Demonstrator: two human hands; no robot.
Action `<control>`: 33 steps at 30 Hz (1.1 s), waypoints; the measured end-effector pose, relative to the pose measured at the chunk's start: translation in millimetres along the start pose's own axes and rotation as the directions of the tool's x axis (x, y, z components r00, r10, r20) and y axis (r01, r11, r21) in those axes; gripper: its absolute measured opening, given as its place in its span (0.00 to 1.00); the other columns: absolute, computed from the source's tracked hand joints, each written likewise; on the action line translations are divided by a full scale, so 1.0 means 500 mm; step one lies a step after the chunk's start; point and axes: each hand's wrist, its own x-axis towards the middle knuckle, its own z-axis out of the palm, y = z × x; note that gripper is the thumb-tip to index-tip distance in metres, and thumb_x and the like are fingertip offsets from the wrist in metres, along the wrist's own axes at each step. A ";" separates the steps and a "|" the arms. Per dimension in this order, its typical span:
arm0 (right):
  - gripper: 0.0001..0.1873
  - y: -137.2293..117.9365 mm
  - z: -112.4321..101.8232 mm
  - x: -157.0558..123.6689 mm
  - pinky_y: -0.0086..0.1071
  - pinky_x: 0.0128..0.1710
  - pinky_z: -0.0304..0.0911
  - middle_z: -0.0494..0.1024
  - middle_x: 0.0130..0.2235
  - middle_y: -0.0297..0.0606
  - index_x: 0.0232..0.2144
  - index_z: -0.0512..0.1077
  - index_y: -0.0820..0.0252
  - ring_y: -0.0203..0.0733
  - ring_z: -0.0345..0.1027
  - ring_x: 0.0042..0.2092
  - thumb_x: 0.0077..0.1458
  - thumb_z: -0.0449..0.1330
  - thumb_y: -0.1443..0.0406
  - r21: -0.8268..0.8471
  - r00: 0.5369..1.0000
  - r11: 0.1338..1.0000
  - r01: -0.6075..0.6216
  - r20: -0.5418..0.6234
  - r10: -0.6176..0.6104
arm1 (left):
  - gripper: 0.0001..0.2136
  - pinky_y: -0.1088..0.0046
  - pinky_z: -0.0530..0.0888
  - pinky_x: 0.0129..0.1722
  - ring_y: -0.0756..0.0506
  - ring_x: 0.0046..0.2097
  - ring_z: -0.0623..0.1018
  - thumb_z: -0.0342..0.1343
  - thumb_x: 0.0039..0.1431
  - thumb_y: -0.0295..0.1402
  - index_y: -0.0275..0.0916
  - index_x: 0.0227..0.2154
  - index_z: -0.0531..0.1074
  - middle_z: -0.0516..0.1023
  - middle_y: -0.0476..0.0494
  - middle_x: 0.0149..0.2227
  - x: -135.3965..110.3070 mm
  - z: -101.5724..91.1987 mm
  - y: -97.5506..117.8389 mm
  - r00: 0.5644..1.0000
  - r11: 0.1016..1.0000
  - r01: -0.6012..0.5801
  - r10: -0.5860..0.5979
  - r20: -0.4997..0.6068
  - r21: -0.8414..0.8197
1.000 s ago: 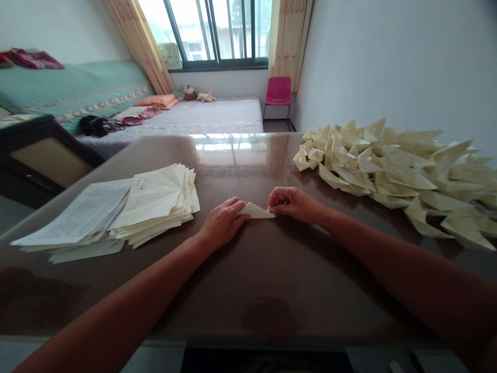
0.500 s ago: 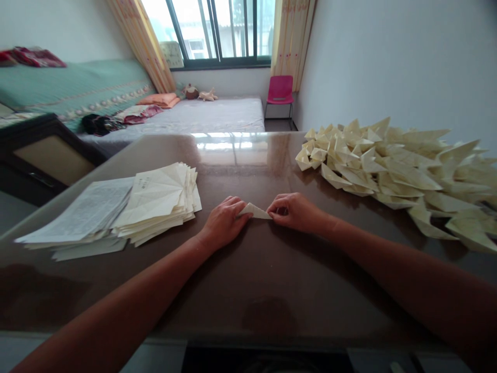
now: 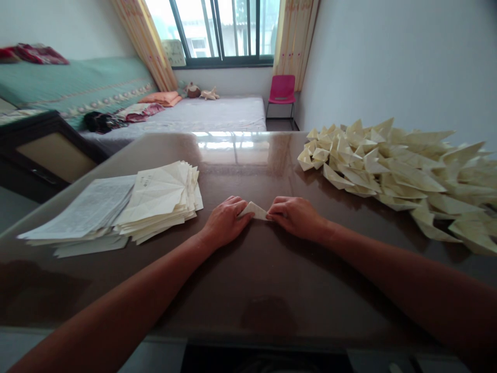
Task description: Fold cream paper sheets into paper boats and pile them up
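Observation:
Over the middle of the brown table a small folded piece of cream paper (image 3: 256, 210), roughly triangular, stretches between my two hands. My left hand (image 3: 227, 220) pinches its left end, thumb along the near side. At the right tip, the fingers of my right hand (image 3: 293, 215) are closed on the paper, and they cover that corner. To the left lies a stack of creased cream sheets (image 3: 155, 199), overlapping printed sheets (image 3: 85, 210). A large heap of folded paper boats (image 3: 388, 166) covers the right side of the table.
The glossy brown table (image 3: 248, 280) reflects the window (image 3: 217, 31). Beyond its far edge is a bed (image 3: 233, 111), with a pink chair (image 3: 282, 90) beside it. A dark cabinet (image 3: 46, 155) stands at the left, and a white wall (image 3: 388, 62) rises on the right.
My right hand has turned slightly, and its fingers have closed further over the paper's right tip. My left hand keeps its pinch. The whole view has shifted a little.

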 end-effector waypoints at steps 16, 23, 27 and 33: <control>0.11 0.052 -0.006 0.021 0.28 0.32 0.56 0.76 0.30 0.36 0.27 0.74 0.61 0.37 0.66 0.32 0.55 0.56 0.62 0.190 0.985 0.972 -0.136 -0.077 0.152 | 0.16 0.74 0.75 0.31 0.49 0.31 0.77 0.57 0.54 0.44 0.35 0.36 0.73 0.76 0.48 0.27 0.015 0.002 -0.031 0.920 0.603 0.269 -0.391 0.016 -0.751; 0.11 0.047 -0.005 0.023 0.28 0.31 0.56 0.76 0.29 0.36 0.27 0.74 0.62 0.36 0.66 0.31 0.54 0.56 0.61 0.240 0.985 0.960 -0.146 -0.054 0.164 | 0.10 0.77 0.74 0.26 0.52 0.28 0.75 0.56 0.55 0.39 0.37 0.35 0.68 0.71 0.53 0.25 0.015 0.006 -0.025 0.905 0.525 0.244 -0.426 -0.003 -0.815; 0.12 0.047 -0.004 0.023 0.28 0.31 0.56 0.76 0.29 0.35 0.27 0.74 0.62 0.36 0.66 0.31 0.54 0.56 0.61 0.272 0.985 0.951 -0.145 -0.052 0.165 | 0.13 0.76 0.74 0.30 0.52 0.29 0.74 0.60 0.52 0.40 0.35 0.35 0.69 0.73 0.51 0.27 0.016 0.007 -0.021 0.895 0.469 0.277 -0.444 0.048 -0.839; 0.11 0.044 -0.001 0.023 0.28 0.31 0.57 0.75 0.29 0.35 0.27 0.74 0.62 0.36 0.65 0.31 0.55 0.56 0.61 0.323 0.986 0.941 -0.102 -0.090 0.138 | 0.18 0.78 0.72 0.32 0.54 0.28 0.72 0.66 0.46 0.41 0.34 0.36 0.72 0.75 0.51 0.28 0.014 0.002 -0.022 0.884 0.323 0.281 -0.454 0.113 -0.904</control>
